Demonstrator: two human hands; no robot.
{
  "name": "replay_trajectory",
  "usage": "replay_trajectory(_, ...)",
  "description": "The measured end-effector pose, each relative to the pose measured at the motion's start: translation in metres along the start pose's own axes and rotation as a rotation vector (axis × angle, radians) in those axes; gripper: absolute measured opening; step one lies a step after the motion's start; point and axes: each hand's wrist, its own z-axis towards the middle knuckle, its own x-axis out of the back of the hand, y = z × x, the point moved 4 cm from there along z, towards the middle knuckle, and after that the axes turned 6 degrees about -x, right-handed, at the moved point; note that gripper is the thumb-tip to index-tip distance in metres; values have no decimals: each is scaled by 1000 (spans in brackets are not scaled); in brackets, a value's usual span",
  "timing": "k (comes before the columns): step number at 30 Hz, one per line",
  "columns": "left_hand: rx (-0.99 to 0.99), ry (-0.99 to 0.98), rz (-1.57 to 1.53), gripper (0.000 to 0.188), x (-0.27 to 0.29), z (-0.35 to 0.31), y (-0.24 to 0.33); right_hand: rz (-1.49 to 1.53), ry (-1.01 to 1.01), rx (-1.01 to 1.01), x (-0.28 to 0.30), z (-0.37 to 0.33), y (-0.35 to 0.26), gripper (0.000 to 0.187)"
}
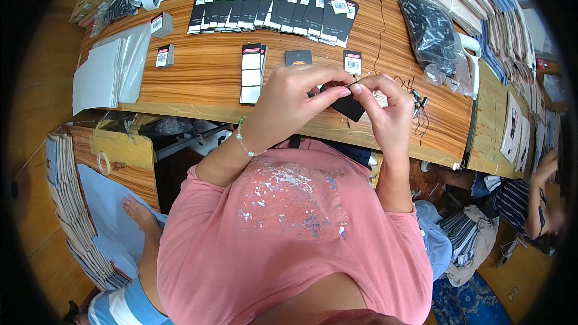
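Black tag (348, 108) shows beneath the person's meeting fingertips, near the front edge of the bench (208, 78); whether it hangs or rests on the wood, I cannot tell. Above it, the left hand (290, 93) and right hand (386, 102) each have thumb and forefinger pinched, and their grip looks to be on a thin black cord (354, 83). Fingers hide whether that cord passes through the tag.

A loose pinch could let so fine a cord slip, and the tag could then drop over the bench edge. Pulling unevenly might also twist or knot the cord.

The left hand comes in from the side, back upward, wrist slightly bent and fingers pointing right. The right forearm rises more steeply, its thumb leaning in to meet the left.

Just beyond the hands lie white-labelled tags (250, 75), a dark card (298, 58) and a single labelled tag (353, 63); beside the right hand sit loose cords (420, 103), which could snag a sleeve or finger. Farther back, black tags overlap in a long row (271, 9), near a clear bag of dark cords (428, 31).
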Motion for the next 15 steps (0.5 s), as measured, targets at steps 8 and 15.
replay_trajectory(8,107,-52,-194,12,2,-1,-4,176,93,95,4,7,6,13)
replay_trajectory(15,-284,53,190,13,4,1,5,385,-258,-92,-3,4,19,12)
